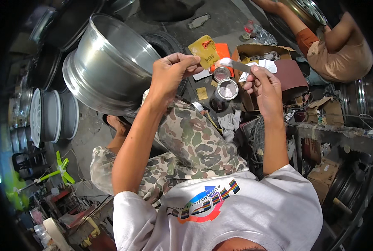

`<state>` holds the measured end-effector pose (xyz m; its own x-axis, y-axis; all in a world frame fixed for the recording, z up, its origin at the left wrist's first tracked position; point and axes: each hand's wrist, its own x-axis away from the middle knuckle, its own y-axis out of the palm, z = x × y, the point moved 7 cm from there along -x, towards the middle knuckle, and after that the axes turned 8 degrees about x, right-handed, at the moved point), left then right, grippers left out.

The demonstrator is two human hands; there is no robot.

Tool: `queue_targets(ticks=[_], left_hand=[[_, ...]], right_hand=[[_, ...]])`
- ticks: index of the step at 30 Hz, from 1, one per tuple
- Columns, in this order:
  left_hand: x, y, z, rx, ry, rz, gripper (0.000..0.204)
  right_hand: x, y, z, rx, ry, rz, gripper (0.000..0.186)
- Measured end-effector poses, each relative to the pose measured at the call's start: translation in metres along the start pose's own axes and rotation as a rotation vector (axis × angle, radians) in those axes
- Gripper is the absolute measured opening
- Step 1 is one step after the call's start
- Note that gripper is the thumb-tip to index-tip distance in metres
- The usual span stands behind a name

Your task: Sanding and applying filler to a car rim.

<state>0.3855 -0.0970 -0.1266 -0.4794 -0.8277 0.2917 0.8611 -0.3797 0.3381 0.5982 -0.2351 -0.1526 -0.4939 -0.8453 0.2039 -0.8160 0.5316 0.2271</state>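
Observation:
My left hand (169, 75) pinches a yellow-brown piece of sandpaper (204, 56) by its near left edge. A small red dab (207, 44) sits on that sheet. In my right hand (264, 85) is a putty knife (240, 66), its tip pointing left and carrying a pale lump of putty (225, 62). Below the blade stands an open tin (227, 89) with pale stuff inside. Just beyond it is a smaller round can or lid (222, 74). An orange sheet (223, 51) lies behind the sandpaper.
A large silver wheel rim (107, 62) stands at my left, by a tire (163, 44). A cardboard box (262, 52) and maroon sheet (291, 77) are at right. Crumpled white cloth (229, 123) lies near my knee. Another person (341, 54) sits at far right.

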Motion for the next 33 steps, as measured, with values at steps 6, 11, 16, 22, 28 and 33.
queue_targets(ticks=[6,11,16,22,28,33], left_hand=[[0.020,-0.001,0.007,0.151,0.004,-0.031,0.010],[0.032,-0.010,0.010,0.363,-0.014,0.018,0.011],[0.040,-0.011,0.013,0.450,-0.008,0.032,0.009],[0.048,-0.016,0.019,0.478,0.009,0.053,0.007],[0.052,-0.019,0.019,0.487,0.029,0.058,0.006],[0.055,-0.019,0.027,0.482,0.074,0.081,0.010]], right_hand=[[0.002,0.037,-0.011,0.153,-0.142,-0.034,0.023],[0.019,0.060,-0.028,0.333,-0.479,-0.048,0.017],[0.041,0.077,-0.043,0.596,-0.845,-0.024,0.017],[0.064,0.093,-0.055,0.767,-1.112,0.033,0.027],[0.065,0.102,-0.056,0.717,-1.045,-0.004,0.027],[0.062,0.108,-0.051,0.728,-0.944,-0.015,0.031]])
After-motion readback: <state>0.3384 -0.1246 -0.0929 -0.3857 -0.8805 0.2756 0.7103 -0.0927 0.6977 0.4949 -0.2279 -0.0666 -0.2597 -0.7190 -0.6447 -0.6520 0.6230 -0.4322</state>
